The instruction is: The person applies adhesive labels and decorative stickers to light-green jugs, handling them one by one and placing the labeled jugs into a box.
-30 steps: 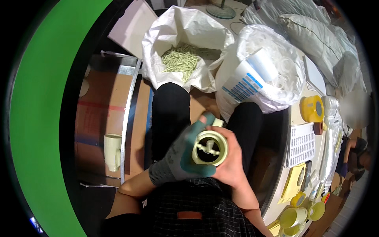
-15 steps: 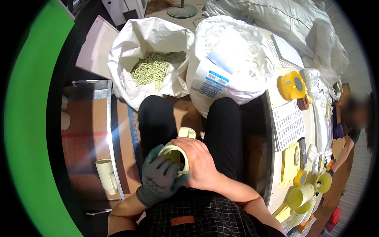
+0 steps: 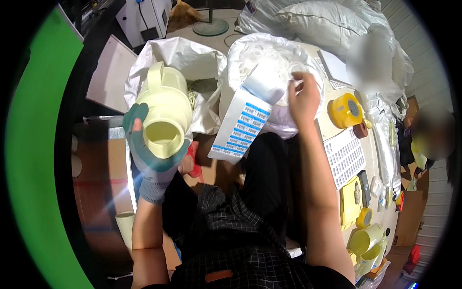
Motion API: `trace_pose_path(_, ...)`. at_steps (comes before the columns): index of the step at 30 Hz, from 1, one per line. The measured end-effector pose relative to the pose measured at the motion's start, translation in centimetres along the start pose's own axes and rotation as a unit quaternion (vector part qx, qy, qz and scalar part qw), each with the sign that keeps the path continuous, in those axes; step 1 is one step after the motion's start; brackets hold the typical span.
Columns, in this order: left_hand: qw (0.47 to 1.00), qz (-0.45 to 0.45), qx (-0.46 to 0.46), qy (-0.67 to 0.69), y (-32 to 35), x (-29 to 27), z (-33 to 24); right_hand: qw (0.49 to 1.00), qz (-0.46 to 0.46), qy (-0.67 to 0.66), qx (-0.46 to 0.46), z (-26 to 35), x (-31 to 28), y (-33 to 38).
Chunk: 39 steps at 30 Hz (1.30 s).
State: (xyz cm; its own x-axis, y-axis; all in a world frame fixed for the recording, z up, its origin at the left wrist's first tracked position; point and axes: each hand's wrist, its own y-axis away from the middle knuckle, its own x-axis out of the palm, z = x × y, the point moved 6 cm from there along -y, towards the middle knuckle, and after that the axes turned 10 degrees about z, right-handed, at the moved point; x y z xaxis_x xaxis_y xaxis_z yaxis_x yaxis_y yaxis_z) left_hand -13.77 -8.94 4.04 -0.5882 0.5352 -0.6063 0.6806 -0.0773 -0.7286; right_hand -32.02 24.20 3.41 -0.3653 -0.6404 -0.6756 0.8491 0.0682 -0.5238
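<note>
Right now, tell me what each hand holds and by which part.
Left hand, gloved, grips the pale yellow fitting around its open lower end. Right hand pinches thin white material at the bag top; what exactly cannot be told.

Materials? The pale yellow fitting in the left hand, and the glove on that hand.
Fitting: looks like moulded plastic, smooth with a semi-gloss sheen, uniform pale yellow, thick even wall at the open mouth. Glove on the left hand: seems knit fabric, grey ribbed cuff, with a matte teal coating, probably rubber, on palm and fingers.
</note>
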Motion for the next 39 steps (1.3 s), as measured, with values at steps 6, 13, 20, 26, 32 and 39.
trace_pose_path(6, 0.988, 0.150, -0.013, -0.024, 2.6, -1.5, -7.4, 0.967, 0.129, 0.217, 0.027, -10.5, 4.3, -1.9)
trace_pose_path(13, 0.940, 0.156, -0.132, 0.274, 7.7, 3.6, -10.7, 0.940, 0.282, -0.185, 0.043, 1.3, -2.2, 5.2)
trace_pose_path(20, 0.961, 0.244, -0.035, 0.122, 8.2, 3.7, -11.5, 0.858, 0.351, -0.053, -0.370, 13.8, -2.5, 16.6)
trace_pose_path(26, 0.950, 0.259, -0.067, 0.159, 8.7, 3.1, -8.9, 0.859, 0.360, -0.105, -0.349, 15.1, -2.2, 16.5)
trace_pose_path(32, 0.959, 0.281, 0.022, -0.005, 7.2, 1.5, -10.4, 0.839, 0.419, -0.068, -0.340, 15.7, -1.0, 18.0)
trace_pose_path(39, 0.909, 0.396, -0.047, -0.125, 4.4, 2.1, -11.5, 0.853, 0.353, -0.067, -0.379, 15.7, -1.6, 18.5)
